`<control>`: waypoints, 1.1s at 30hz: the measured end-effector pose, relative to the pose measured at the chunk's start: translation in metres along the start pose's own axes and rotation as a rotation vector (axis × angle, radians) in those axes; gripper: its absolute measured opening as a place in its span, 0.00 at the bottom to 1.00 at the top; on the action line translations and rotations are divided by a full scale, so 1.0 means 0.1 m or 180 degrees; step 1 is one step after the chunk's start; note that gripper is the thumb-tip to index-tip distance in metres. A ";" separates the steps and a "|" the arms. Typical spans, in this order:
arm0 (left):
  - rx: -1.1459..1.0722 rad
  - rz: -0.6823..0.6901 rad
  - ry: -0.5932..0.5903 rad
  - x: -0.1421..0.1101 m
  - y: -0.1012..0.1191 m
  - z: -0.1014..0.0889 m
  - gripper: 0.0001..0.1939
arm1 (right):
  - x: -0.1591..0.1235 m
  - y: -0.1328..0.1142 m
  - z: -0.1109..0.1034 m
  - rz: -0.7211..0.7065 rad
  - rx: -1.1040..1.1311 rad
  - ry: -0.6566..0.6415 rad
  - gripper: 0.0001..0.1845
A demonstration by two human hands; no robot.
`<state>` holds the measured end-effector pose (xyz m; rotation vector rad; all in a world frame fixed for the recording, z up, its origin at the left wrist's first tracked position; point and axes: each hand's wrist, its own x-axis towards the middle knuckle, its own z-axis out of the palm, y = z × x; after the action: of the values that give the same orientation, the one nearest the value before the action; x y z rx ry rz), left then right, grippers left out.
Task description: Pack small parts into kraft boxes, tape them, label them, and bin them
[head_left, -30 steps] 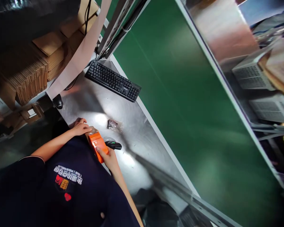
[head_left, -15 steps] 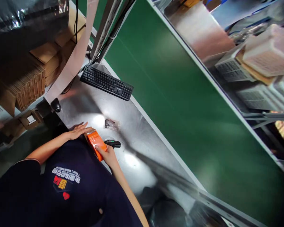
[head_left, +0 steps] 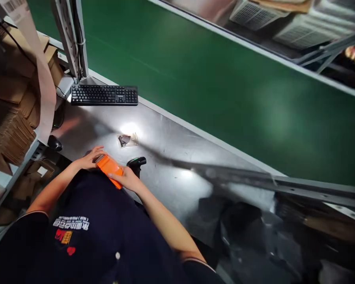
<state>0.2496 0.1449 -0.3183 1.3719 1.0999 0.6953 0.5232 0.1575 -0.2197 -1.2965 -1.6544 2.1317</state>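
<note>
An orange box [head_left: 110, 169] is held tilted close to my body, over the near edge of the metal table. My right hand [head_left: 129, 179] wraps round its right end, the thumb lying on the upper face. At the other end, my left hand [head_left: 90, 158] touches the box with its fingers bent around that end; the thumb is hard to make out. Just beyond my right hand stands a black handheld scanner [head_left: 137, 161]. A small clear plastic bag [head_left: 127, 139] with dark pieces in it lies farther up the table.
A black keyboard [head_left: 105, 95] lies by the metal post [head_left: 67, 43], and a black mouse [head_left: 55, 142] at the left edge. A paper strip [head_left: 47, 90] hangs before stacked cardboard [head_left: 13, 136]. Beyond the table runs a green belt surface [head_left: 195, 79]. Black plastic [head_left: 248, 232] is at lower right.
The view has turned, so the table and keyboard appear rotated. The orange box now lies flatter in view, and my left fingers have shifted from stretched out to bent around its end.
</note>
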 end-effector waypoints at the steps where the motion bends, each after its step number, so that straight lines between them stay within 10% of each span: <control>1: 0.0148 -0.0062 0.0000 0.00 0.04 -0.03 0.37 | -0.06 0.00 -0.01 -0.0042 -0.0126 0.0091 0.25; 9: 0.1368 -0.0421 -0.0380 -0.11 0.38 -0.20 0.38 | -0.83 0.54 -0.33 0.0671 -0.0089 0.0252 0.26; 15: 0.3162 0.0144 -0.0594 -0.16 0.69 0.01 0.34 | -0.73 0.78 -0.41 0.0473 0.0082 0.0053 0.24; 22: 0.3702 0.0938 -0.1758 0.31 0.87 0.25 0.52 | -0.44 0.75 -0.34 0.0072 0.0080 0.0007 0.25; 33: 0.3384 0.0985 -0.1797 0.46 0.84 0.11 0.42 | -0.78 0.21 -0.41 0.0111 -0.0407 0.0253 0.25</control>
<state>0.2944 0.1933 -0.2474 2.4782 0.7886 -0.1709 0.6075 0.1330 -0.1968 -1.4360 -1.7737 1.9940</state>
